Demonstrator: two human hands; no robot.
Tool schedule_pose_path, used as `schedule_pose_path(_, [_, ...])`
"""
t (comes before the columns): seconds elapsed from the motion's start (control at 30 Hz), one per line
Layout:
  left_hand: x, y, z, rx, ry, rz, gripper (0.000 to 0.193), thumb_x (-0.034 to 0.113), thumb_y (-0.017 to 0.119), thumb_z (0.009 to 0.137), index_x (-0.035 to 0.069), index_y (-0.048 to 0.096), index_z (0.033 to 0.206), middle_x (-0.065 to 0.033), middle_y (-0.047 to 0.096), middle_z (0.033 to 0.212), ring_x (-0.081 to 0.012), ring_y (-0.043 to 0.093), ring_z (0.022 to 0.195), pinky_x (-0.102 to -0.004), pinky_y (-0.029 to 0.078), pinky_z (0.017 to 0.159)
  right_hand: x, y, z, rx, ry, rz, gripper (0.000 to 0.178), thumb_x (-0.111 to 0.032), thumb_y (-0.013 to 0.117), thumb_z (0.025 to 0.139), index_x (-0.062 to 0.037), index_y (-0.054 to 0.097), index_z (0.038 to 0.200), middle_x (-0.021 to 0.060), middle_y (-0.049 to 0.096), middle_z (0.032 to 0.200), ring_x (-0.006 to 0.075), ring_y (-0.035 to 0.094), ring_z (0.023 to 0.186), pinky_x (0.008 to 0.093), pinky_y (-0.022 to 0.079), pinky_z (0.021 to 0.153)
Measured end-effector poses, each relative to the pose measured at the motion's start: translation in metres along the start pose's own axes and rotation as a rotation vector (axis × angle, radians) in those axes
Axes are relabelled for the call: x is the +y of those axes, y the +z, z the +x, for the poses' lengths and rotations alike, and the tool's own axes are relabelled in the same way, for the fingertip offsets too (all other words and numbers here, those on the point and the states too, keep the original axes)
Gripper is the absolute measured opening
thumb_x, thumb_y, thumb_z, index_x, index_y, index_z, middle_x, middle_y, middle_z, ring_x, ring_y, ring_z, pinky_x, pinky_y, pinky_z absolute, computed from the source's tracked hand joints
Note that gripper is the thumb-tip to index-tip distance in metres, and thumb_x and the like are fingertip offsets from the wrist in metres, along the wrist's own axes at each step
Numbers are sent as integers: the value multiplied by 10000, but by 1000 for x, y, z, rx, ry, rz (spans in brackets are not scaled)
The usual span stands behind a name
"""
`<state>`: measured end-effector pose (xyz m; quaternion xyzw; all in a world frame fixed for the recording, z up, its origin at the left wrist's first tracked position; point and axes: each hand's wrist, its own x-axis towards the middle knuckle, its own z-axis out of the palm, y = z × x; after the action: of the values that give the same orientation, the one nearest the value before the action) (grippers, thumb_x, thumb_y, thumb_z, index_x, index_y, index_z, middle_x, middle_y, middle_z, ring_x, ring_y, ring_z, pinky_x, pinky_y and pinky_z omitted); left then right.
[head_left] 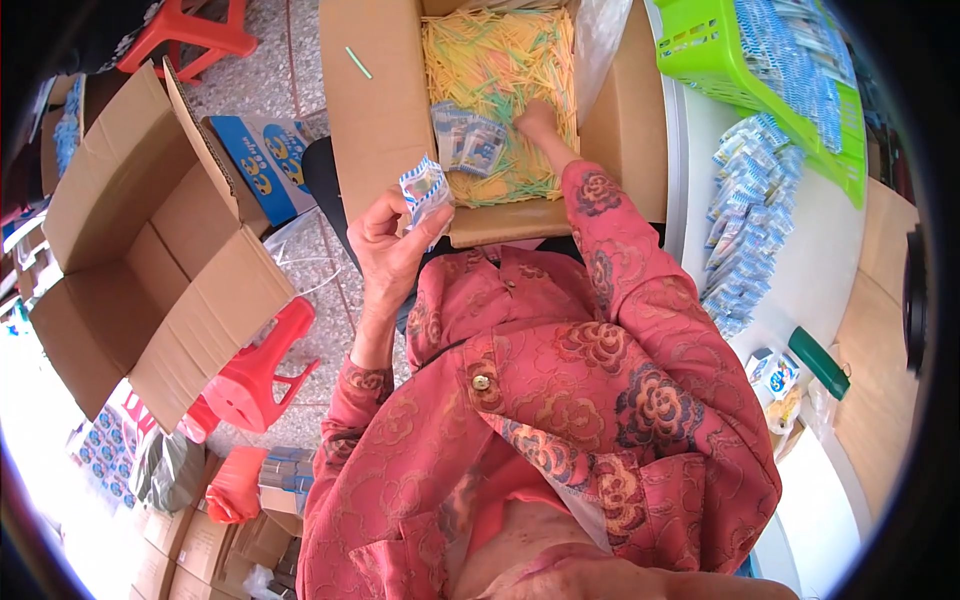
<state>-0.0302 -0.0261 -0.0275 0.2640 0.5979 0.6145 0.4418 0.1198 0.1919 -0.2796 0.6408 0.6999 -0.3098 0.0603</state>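
My left hand [385, 240] pinches a small blue-and-white striped packet [424, 186] between thumb and fingers, held up over the near left edge of a cardboard box [620, 140]. Thin yellow, orange and green sticks [490, 55] fill that box. My right hand [540, 122] is down among the sticks with its fingers drawn together; what they hold, if anything, is too small to make out. Several similar packets [478, 142] lie on the sticks between my two hands. A single green stick [358, 63] rests on the box's left flap.
A large open carton [150, 260] stands at left, near red plastic stools [250, 385]. To the right, a white table [825, 240] bears a long pile of packets [748, 225], a green basket [700, 50] of more packets and a dark green object [818, 362].
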Motion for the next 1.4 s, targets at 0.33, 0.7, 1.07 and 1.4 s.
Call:
schedule_pose_path(0.33, [-1, 7, -1, -22, 5, 25, 122, -10, 684, 710, 17, 566, 715, -16, 610, 776, -54, 526, 726, -207, 426, 673, 31, 4, 15, 5, -112, 51, 341, -257, 686, 591, 19, 622, 780, 166, 619, 682, 277, 618, 601, 357, 488, 581])
schedule_pose_path(0.7, [1, 3, -14, -39, 19, 39, 118, -4, 681, 719, 26, 567, 714, -5, 606, 764, -38, 512, 711, -195, 410, 648, 7, -73, -24, -255, -306, 155, 200, -166, 670, 681, 3, 580, 739, 92, 597, 588, 135, 602, 518, 265, 471, 447])
schedule_pose_path(1.07, [2, 6, -27, -130, 133, 106, 155, -13, 707, 675, 27, 559, 697, -17, 603, 756, -69, 535, 716, -214, 426, 654, 13, -58, -104, -650, -704, -44, 266, -231, 655, 650, -11, 595, 786, 137, 623, 719, 218, 614, 655, 340, 474, 607])
schedule_pose_path(1.4, [-8, 15, -20, -186, 206, 126, 130, -9, 704, 683, 18, 577, 693, -13, 608, 706, -51, 534, 669, -198, 429, 598, -73, -212, -199, -498, -693, 1075, 86, -132, 600, 818, -67, 578, 871, -24, 544, 728, 38, 470, 592, 174, 384, 511])
